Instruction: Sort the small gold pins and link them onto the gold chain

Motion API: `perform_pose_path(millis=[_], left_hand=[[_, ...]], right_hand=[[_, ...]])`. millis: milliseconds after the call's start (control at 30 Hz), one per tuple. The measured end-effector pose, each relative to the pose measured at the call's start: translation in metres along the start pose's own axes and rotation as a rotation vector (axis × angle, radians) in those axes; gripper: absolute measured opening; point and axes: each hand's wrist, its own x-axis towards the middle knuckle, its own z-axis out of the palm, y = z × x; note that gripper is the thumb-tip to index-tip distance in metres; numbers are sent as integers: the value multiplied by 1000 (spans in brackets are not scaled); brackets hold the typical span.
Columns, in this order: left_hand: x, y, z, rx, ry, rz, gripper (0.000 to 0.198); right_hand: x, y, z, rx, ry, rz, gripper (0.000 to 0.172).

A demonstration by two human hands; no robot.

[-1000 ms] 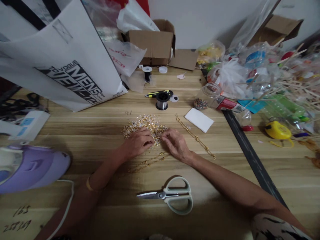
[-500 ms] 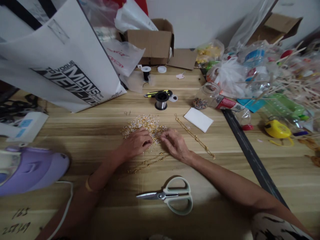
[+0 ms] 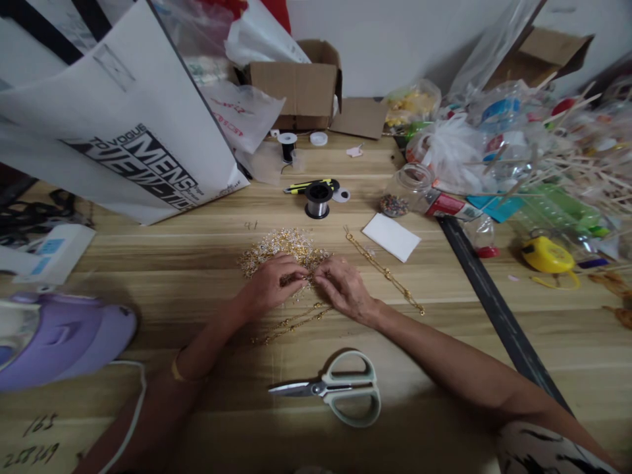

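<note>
My left hand [image 3: 277, 282] is closed in a pinch at the near edge of a pile of gold and clear beads [image 3: 281, 245]. Fingertips almost meeting it, my right hand [image 3: 344, 284] is pinched too. Whatever the fingers hold is too small to make out. A gold beaded chain [image 3: 291, 322] lies on the table just below the hands, its right end by my right hand. Another gold chain [image 3: 388, 271] stretches diagonally to the right of that hand. Nearer to me lie scissors [image 3: 330, 387] with pale handles, blades pointing left.
Beyond the beads stand a spool of wire [image 3: 318, 201], a yellow-black utility knife [image 3: 303, 187] and a jar of beads [image 3: 399, 191]. A white card [image 3: 392, 237] lies to the right. A large paper bag [image 3: 148, 131] and a purple appliance [image 3: 64, 336] occupy the left, plastic clutter the right.
My left hand has shifted slightly right, and its fingertips have come close to those of my right hand. The chains and scissors lie as before.
</note>
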Motion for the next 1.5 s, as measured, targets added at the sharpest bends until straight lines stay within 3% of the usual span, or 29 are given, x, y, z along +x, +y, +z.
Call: perform_pose_path(millis=[367,700,1500], left_hand=[[0,3,0,-83,43,-5,12],[1,5,-2,-81,-20,-7,14],[0,4,0,-100,-12,-19,14]], right_hand=[[1,-1,-1,-30,-46,-43,8],[3,-4,-3,-27,-47,-73,13],[1,-3,-3,-6,-44,-56,12]])
